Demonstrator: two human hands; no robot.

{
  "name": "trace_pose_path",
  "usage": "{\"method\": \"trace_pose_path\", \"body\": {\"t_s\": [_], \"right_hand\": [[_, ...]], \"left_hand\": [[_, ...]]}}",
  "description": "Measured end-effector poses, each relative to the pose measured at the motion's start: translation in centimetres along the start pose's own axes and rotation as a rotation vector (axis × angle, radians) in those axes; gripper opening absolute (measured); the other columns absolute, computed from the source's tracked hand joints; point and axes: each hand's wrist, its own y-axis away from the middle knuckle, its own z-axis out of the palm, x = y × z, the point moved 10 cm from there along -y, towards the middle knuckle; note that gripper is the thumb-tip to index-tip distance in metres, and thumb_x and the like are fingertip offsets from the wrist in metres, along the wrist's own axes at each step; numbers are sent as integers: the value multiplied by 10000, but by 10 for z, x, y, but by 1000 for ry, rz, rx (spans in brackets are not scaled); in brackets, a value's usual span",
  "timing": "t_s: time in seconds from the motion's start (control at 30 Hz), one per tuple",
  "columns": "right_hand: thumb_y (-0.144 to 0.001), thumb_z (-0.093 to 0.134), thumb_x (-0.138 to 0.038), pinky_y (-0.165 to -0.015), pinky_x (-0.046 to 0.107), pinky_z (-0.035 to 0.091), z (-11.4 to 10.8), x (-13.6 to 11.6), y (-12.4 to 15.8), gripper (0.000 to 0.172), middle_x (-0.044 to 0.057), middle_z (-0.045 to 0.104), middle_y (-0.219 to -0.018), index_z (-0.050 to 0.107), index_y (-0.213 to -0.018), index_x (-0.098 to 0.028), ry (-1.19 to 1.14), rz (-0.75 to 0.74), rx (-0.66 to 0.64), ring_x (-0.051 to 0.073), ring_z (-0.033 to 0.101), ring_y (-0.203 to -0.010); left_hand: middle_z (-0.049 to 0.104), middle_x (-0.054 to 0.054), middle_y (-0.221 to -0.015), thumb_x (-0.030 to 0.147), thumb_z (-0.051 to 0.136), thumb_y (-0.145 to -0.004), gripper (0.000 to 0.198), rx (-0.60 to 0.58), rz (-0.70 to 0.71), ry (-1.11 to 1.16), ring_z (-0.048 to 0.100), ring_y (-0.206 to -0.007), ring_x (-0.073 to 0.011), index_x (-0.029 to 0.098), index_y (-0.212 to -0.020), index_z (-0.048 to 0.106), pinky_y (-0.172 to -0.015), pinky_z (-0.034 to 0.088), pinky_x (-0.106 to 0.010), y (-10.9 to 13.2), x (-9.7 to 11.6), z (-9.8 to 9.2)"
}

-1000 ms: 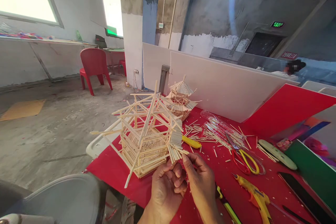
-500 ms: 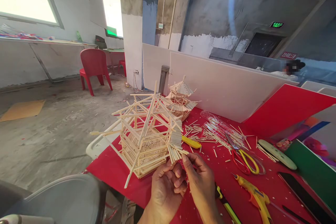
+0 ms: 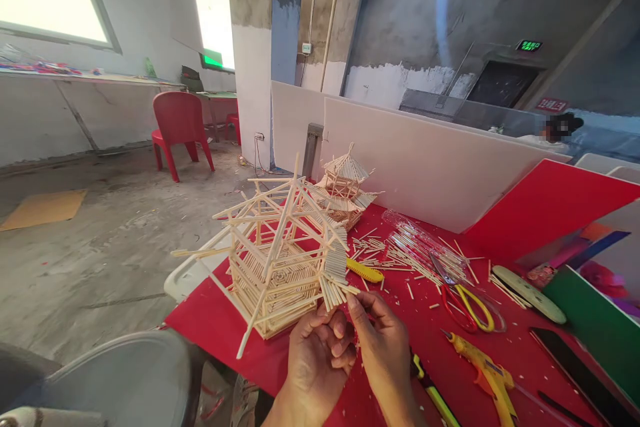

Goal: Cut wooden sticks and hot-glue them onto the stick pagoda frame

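A pavilion model made of thin wooden sticks (image 3: 280, 260) stands at the table's left corner, its roof frame partly covered with sticks. At its near right roof corner, several short sticks (image 3: 333, 292) fan outward. My right hand (image 3: 383, 340) pinches the end of one wooden stick there between thumb and fingers. Just below the roof edge, my left hand (image 3: 315, 353) is closed, palm up with fingers curled; whether anything is in them is hidden. Behind the model rises a smaller finished-looking stick pagoda (image 3: 346, 177).
On the red tabletop (image 3: 415, 373) lie a yellow glue gun (image 3: 485, 373), scissors (image 3: 467, 307), a yellow cutter (image 3: 365, 271), a green-and-black cutter (image 3: 433, 390) and loose sticks (image 3: 370, 250). White boards (image 3: 400, 160) border the back. A grey stool (image 3: 120, 380) stands at left.
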Motion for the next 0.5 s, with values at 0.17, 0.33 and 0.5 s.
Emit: {"method": "trace_pose_path", "body": {"t_s": [0.17,0.33,0.5], "right_hand": [[-775,673,-570,-400,207,507,2,0,-1,403,41,697,-676,720,-809,-171,-8,1,-9,132,616,-476],[-796,652,-572,-422,216,526,4,3,0,409,41,704,-717,704,-846,-170,-15,6,-32,125,609,-468],[-804,654,-552,-444,226,546,3,3,0,390,50,715,-719,712,-848,-168,-15,-15,-18,148,647,-512]], "left_hand": [[522,20,-560,198,651,-700,125,17,1,4,357,-418,-50,128,-653,558,-380,186,-164,1,0,0],[515,20,-570,201,651,-705,126,0,3,1,345,-420,-48,136,-665,551,-380,180,-163,1,0,2],[507,22,-576,198,642,-715,128,-13,-3,2,344,-424,-46,135,-663,543,-385,186,-161,1,-1,2]]}}
